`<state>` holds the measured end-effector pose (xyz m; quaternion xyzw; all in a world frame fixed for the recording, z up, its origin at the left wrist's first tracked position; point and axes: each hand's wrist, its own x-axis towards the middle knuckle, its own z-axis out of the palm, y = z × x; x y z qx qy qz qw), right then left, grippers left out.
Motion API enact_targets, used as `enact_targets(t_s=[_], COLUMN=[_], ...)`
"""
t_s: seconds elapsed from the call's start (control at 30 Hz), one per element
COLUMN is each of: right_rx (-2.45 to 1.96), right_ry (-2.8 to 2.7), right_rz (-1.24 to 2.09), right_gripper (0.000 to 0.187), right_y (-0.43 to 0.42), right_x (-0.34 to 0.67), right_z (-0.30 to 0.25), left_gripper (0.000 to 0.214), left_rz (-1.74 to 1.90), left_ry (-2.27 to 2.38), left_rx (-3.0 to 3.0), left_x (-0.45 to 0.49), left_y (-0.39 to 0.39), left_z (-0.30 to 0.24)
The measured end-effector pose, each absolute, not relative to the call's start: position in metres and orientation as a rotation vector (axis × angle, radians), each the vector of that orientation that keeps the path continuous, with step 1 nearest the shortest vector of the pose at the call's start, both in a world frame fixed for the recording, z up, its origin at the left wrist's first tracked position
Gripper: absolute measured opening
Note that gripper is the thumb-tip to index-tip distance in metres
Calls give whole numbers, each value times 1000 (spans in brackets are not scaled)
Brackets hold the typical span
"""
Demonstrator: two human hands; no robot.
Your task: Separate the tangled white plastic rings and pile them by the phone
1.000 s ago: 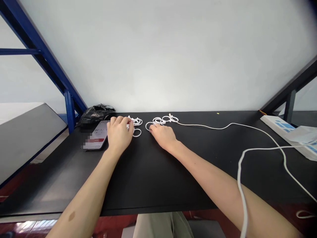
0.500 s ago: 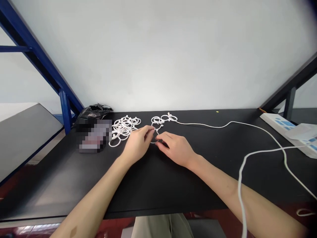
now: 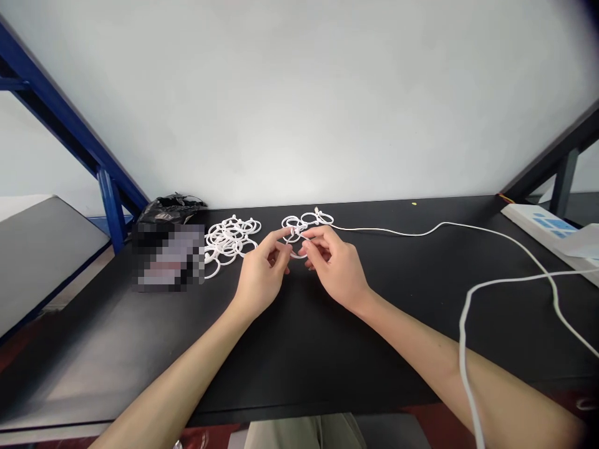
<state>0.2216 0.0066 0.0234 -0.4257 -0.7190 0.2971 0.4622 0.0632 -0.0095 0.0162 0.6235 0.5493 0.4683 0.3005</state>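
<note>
My left hand (image 3: 262, 274) and my right hand (image 3: 334, 265) meet above the middle of the black table (image 3: 299, 337). Both pinch one white plastic ring (image 3: 296, 242) between thumb and fingers, holding it just off the tabletop. A heap of several white rings (image 3: 229, 240) lies left of my left hand. A smaller cluster of white rings (image 3: 309, 220) lies just behind my fingers, near the wall.
A blurred-out flat object (image 3: 166, 257) and a crumpled black bag (image 3: 168, 209) sit at the far left. A white cord (image 3: 468, 293) runs from the ring cluster across the right side and over my right forearm. White and blue boxes (image 3: 543, 227) lie at the right edge. A blue steel frame (image 3: 105, 199) stands left.
Both hands have drawn back from the piles by the wall, come together and lifted one ring between them. The heap on the left, covered a second ago, now shows.
</note>
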Motion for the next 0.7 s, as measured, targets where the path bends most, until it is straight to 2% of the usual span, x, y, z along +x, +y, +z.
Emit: enact_targets(t_s=[0.2,0.7], right_rx=[-1041,-967], right_ry=[-1764,-1869], right_rz=[760,937], right_gripper=[17,16], right_y=[6,5], right_x=[221,230], right_z=[21,20], left_gripper=[15,16], left_rz=[1323,1219], left_ry=[1543,1524], left_rx=[1625,1903], left_x=[69,57], left_y=[-14,-18], left_z=[16,14])
